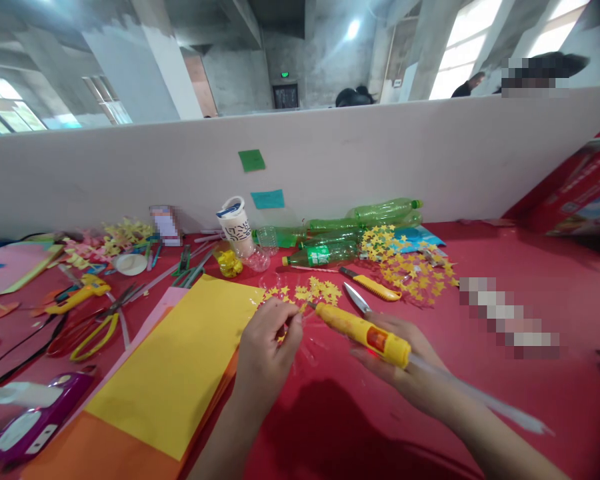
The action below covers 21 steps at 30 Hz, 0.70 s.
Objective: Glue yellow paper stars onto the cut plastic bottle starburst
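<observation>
In my right hand [405, 347] is a yellow hot glue gun [353, 325], its nozzle pointing left. A long translucent glue stick [485, 397] sticks out of its back end. My left hand [273, 333] is closed in a pinch right at the nozzle. A small yellow piece, apparently a star, shows at its fingertips; the fingers partly hide it. Just beyond both hands lie loose yellow stars [317, 291] on the red tabletop. Scissors with a pointed silver blade [356, 297] lie partly behind my right hand, near a yellow utility knife [375, 287].
Green plastic bottles [325, 253] and a white cup [235, 227] stand or lie by the white partition [130, 160]. Yellow and orange paper sheets [180, 360] are at left, with another yellow glue gun [83, 293], scissors [97, 333] and a purple power strip [40, 417].
</observation>
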Available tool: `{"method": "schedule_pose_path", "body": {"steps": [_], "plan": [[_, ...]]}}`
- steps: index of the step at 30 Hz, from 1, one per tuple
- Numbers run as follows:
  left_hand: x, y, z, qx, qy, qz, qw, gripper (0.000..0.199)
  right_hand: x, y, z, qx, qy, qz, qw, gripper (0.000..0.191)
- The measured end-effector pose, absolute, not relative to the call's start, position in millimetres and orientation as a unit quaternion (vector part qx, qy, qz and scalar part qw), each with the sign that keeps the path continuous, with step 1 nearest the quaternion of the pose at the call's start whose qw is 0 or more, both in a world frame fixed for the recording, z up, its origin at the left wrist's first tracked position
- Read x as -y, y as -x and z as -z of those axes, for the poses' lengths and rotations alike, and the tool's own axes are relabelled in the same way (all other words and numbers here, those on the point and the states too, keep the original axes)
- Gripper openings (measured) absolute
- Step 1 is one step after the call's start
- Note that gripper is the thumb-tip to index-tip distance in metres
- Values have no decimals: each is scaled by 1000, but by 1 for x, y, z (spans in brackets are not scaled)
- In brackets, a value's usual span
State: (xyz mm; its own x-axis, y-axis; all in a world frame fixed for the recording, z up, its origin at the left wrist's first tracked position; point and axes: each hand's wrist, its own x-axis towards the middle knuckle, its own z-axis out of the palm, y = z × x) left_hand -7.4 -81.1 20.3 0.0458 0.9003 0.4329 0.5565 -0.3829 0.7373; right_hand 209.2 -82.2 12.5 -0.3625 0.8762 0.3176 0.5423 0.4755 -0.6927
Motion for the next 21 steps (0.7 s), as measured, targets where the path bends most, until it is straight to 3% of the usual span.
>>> {"method": "schedule_pose_path", "body": {"steps": [5,10,15,18,21], "plan": [[82,15,-23,-542,-598,-461,369,16,65,-234,-6,851,422,-193,246,4],[83,22,-19,-515,-487,-446,546,17,51,-257,24,850,470,-184,149,26],[85,21,-19,-474,-453,-429,622,17,44,-266,43,858,485,-142,96,48],[86,17,-17,-452,-435,-429,650,18,49,-254,28,870,468,-71,135,42],[88,13,-15,-431,-409,-430,680,19,60,-225,3,878,396,-52,264,18]]}}
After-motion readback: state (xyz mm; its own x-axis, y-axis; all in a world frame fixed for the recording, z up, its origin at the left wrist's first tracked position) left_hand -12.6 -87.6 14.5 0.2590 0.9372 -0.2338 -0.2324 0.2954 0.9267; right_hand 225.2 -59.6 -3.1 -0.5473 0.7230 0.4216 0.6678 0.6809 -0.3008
